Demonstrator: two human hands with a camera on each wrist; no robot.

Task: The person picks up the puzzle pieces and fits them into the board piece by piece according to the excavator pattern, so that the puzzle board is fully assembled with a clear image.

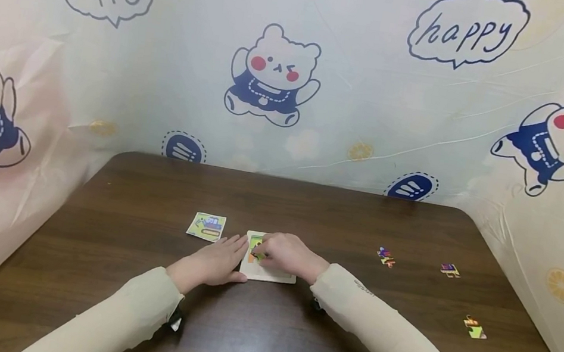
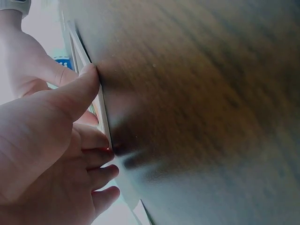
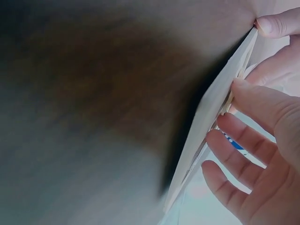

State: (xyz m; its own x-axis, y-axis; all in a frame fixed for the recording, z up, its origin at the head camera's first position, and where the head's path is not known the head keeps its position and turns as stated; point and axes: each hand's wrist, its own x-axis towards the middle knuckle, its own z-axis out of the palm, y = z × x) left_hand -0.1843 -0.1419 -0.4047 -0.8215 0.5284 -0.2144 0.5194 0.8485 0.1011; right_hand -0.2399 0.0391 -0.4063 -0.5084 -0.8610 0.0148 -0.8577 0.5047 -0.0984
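A cream puzzle tray [image 1: 275,278] lies flat on the table, with colourful green and orange picture parts at its left side. My left hand [image 1: 216,261] rests against the tray's left edge with fingers extended; the left wrist view has its thumb [image 2: 83,89] touching the rim. Over the tray, my right hand [image 1: 291,255] pinches a puzzle piece [image 1: 256,252] between thumb and index finger, low at the tray's left part. That hand covers much of the tray, and the piece is mostly hidden. In the right wrist view the other fingers [image 3: 234,154] are loosely bent.
A picture card of a digger [image 1: 207,226] lies left of the tray, just beyond my left hand. Three loose puzzle pieces lie on the right: one nearer the tray [image 1: 386,257], one farther right [image 1: 450,270] and one closer to me [image 1: 475,327]. A printed curtain [image 1: 352,101] hangs behind the brown table [image 1: 260,329].
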